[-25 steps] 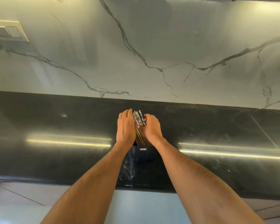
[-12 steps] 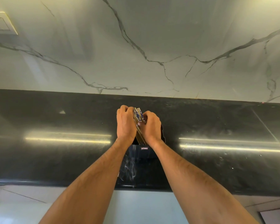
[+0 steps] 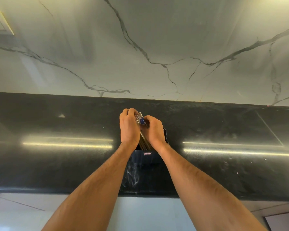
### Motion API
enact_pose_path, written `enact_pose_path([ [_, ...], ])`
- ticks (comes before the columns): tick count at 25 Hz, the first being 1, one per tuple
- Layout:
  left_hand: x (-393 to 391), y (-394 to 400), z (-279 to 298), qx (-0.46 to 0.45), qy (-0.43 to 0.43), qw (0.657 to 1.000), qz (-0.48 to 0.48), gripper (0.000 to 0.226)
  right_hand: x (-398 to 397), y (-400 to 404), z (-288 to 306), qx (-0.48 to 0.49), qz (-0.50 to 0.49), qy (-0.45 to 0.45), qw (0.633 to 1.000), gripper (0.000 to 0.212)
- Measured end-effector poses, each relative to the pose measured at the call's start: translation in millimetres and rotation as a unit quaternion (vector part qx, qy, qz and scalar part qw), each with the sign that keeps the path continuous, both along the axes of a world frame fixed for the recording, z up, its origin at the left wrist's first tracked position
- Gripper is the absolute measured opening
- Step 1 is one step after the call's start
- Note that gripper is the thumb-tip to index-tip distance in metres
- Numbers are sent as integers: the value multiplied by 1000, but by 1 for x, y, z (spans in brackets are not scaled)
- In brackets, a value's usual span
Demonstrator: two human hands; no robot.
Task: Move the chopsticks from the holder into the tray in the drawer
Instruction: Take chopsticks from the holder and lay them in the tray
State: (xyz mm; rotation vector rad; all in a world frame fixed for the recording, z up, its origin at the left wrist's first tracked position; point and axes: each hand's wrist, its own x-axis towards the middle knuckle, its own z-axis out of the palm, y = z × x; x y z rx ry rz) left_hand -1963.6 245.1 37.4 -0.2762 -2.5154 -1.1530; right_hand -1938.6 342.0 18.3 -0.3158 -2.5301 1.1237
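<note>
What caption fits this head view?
Both hands, left hand and right hand, grip the chopsticks bundle standing in the black holder.

The chopsticks (image 3: 143, 139) I saw were golden-brown along the shafts, with white tops carrying a blue print. The holder (image 3: 146, 160) was glossy black, with a small white and red label near its rim. The countertop (image 3: 57, 164) was black, finely speckled, with pale light streaks. The far wall (image 3: 157, 39) was white marble with dark grey veins.
</note>
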Motion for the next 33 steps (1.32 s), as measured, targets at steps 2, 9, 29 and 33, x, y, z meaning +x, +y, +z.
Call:
enact_pose_path([
  [2,0,1,0,14,0,1000,0,19,0,1,3,-8,12,-12,1000,9],
  [9,-2,-4,-2,73,4,997,-21,27,-2,2,10,-37,28,-54,997,9],
  [29,43,8,32,164,-74,961,-208,24,32,3,112,-229,-12,159,960,12],
  [33,59,10,59,228,-116,935,-245,16,54,2,147,-285,11,179,942,12],
])
